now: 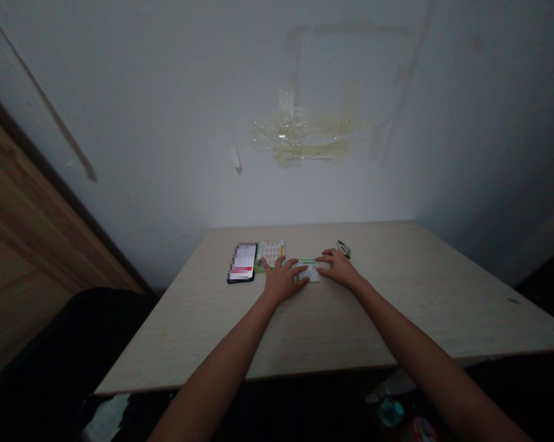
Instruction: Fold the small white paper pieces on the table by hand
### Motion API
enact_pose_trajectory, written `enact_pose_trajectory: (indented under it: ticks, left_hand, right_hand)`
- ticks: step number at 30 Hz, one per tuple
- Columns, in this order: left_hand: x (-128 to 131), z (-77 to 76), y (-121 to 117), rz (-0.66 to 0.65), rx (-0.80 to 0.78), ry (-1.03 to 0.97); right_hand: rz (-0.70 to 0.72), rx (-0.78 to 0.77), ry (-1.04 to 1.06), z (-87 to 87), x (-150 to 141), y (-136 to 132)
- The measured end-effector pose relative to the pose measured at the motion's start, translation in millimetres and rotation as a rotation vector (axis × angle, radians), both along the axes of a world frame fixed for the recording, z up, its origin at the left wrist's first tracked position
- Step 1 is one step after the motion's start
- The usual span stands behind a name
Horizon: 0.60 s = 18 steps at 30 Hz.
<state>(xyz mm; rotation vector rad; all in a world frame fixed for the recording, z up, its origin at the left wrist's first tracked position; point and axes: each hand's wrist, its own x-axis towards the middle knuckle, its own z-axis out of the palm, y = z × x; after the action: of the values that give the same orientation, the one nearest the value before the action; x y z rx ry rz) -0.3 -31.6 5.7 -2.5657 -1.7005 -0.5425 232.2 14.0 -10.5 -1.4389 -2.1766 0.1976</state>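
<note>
A small printed card or leaflet (310,274), white with a green band, lies on the pale wooden table (332,331) between my hands. My left hand (282,279) rests with its fingers spread, thumb on the leaflet's left part. From the right, my right hand (338,268) touches the leaflet's edge with its fingertips, fingers apart. Beyond my left fingers is a green-bordered printed sheet (271,250), partly covered by that hand. A phone (242,263) with a lit screen lies left of the sheet. Just past my right hand sits a small dark-and-white object (344,248), its kind unclear.
A grey wall (166,153) with peeling clear tape (304,138) rises behind the table. Wooden boards (23,233) lean at the left, with a dark shape (88,325) below them. Under the table's front edge, a teal item (390,410) shows dimly.
</note>
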Motion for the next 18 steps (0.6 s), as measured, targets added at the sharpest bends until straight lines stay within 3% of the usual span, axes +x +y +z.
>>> enact_pose_trajectory:
  ticks: [18]
  left_hand:
    - [0.3,1.6,-1.4,0.009,-0.005,0.011]
  right_hand:
    - [0.088,-0.064,-0.030,-3.8,10.5,-5.5]
